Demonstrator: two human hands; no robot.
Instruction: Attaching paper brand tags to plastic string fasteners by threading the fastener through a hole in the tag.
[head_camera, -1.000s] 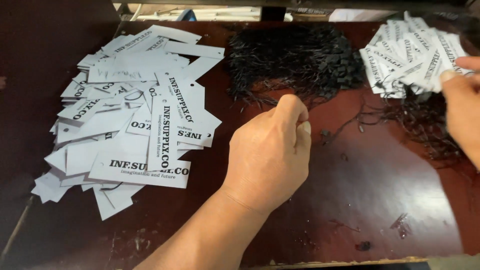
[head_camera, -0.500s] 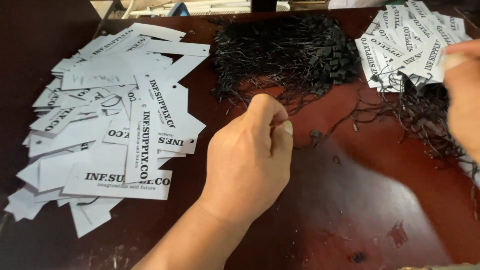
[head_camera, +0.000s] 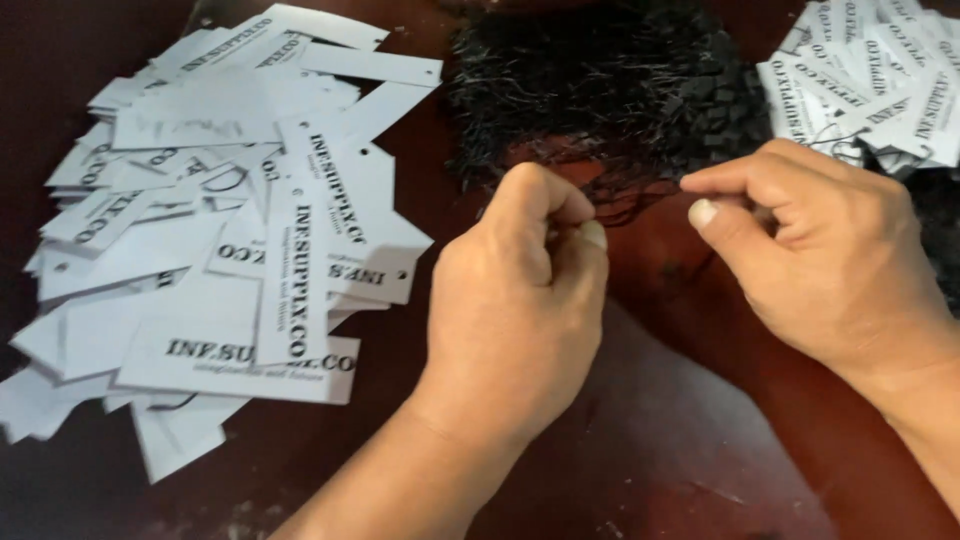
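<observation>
While curled, left hand (head_camera: 520, 290) pinches black strings (head_camera: 600, 90).

Your left hand (head_camera: 515, 300) sits at centre frame, forearm rising from the bottom edge, fingers curled into a loose fist with thumb pressed to forefinger. Your right hand (head_camera: 810, 260) enters from the lower right, thumb and forefinger pinched, pointing left.

White paper tags (head_camera: 250, 230) matt, smooth; black string pile (head_camera: 610, 90) fibrous, tangled; dark wood table (head_camera: 680, 430) worn, scuffed.
</observation>
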